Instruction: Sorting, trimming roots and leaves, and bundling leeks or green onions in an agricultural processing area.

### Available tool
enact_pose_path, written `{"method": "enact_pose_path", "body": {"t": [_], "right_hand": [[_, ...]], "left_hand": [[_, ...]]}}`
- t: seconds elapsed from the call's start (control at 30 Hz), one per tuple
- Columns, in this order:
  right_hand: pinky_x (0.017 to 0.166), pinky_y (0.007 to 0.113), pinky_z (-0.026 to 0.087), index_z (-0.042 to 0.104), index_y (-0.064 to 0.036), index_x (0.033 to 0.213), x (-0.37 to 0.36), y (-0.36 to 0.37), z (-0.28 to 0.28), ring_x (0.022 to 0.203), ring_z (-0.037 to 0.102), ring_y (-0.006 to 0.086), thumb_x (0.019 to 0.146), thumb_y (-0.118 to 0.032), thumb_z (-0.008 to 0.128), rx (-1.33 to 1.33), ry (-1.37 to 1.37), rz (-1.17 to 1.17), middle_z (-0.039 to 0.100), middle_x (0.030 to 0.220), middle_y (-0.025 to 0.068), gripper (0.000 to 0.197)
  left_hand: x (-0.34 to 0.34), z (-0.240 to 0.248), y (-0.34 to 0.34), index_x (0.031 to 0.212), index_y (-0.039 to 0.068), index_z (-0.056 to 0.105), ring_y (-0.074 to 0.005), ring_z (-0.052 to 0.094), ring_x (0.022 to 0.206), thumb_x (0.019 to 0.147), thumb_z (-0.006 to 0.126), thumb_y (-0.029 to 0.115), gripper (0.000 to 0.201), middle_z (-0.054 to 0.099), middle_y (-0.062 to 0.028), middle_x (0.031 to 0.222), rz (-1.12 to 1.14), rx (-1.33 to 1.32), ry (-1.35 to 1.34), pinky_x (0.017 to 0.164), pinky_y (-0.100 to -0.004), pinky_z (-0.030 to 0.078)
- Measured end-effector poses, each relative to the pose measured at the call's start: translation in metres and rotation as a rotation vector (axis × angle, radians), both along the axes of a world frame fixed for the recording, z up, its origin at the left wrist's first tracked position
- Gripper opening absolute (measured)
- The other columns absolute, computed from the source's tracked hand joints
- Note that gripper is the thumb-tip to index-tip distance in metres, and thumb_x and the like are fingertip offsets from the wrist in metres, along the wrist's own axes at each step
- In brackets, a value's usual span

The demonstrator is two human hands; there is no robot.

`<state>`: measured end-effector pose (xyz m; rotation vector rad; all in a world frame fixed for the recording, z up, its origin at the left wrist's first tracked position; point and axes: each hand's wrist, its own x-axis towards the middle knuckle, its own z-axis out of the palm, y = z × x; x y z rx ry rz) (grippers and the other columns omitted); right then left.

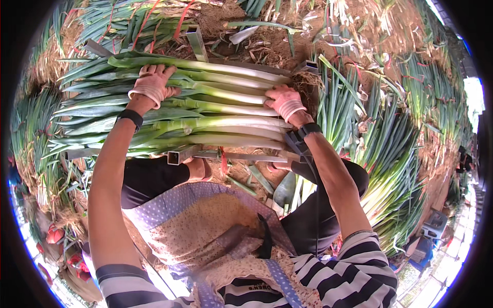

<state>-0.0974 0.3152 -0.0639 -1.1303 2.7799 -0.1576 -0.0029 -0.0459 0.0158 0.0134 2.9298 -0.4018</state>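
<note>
Left hand (pixel 155 84) — fingers spread on leek leaves (pixel 97 101); right hand (pixel 285 100) — curled on stalks (pixel 239 96), grip unclear.

Leeks (pixel 231 123), one row, green and white, are lying across a metal frame (pixel 197 45), left hand (pixel 155 86) touching green parts, right hand (pixel 285 101) touching white ends, more bundles (pixel 382 159) surrounding.

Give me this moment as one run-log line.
pink-gloved left hand: spread over green leaves | pink-gloved right hand: on white stems | long green-and-white leek-like vegetables: side by side across silvery metal frame
</note>
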Motion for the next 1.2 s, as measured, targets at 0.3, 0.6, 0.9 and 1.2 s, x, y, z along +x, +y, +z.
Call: {"method": "enact_pose_path", "body": {"t": [0.3, 0.6, 0.9, 1.2], "right_hand": [[0.063, 0.038, 0.051, 0.068, -0.0106, 0.074, -0.005, 0.025, -0.032, 0.076, 0.060, 0.0249, 0.069, -0.026, 0.066, -0.062, 0.147, -0.056, 0.064, 0.079, 0.0106, 0.016], [0.053, 0.036, 0.047, 0.066, -0.0139, 0.081, 0.141, 0.279, 0.211, 0.057, 0.058, 0.0252, 0.076, -0.022, 0.058, -0.841, 0.609, -0.290, 0.060, 0.066, 0.0061, 0.013], [0.066, 0.044, 0.050, 0.059, -0.0149, 0.100, 0.531, 0.422, 0.077, 0.081, 0.062, 0.0311, 0.084, -0.027, 0.056, 0.572, -0.211, -1.595, 0.061, 0.082, 0.0133, 0.020], [0.077, 0.043, 0.048, 0.055, -0.0119, 0.107, 0.468, 0.339, -0.079, 0.096, 0.056, 0.0344, 0.075, -0.022, 0.066, -0.394, -0.186, -1.466, 0.057, 0.097, 0.0152, 0.036]], "left_hand": [[-0.013, -0.025, 0.011, 0.130, 0.010, 0.044, -0.0312, 0.041, 0.122, 0.073, 0.066, 0.040, 0.067, 0.045, -0.0135, 0.133, -0.088, 0.034, 0.092, 0.103, -0.0450, 0.028], [-0.022, -0.019, -0.001, 0.131, 0.016, 0.044, -0.0325, 0.044, 0.118, 0.078, 0.060, 0.044, 0.062, 0.048, -0.0126, 0.129, -0.049, -0.234, -0.050, 0.098, -0.0450, 0.035], [-0.060, 0.040, 0.025, 0.128, 0.002, 0.047, -0.0246, 0.054, 0.104, 0.083, 0.060, 0.027, 0.053, 0.057, -0.0139, 0.120, 0.271, 0.685, -0.313, 0.091, -0.0321, 0.039], [-0.017, 0.107, 0.299, 0.122, -0.003, 0.053, -0.0179, 0.052, 0.107, 0.087, 0.059, 0.029, 0.047, 0.058, -0.0115, 0.116, -0.075, 1.118, -0.276, 0.095, -0.0292, 0.038]]}}
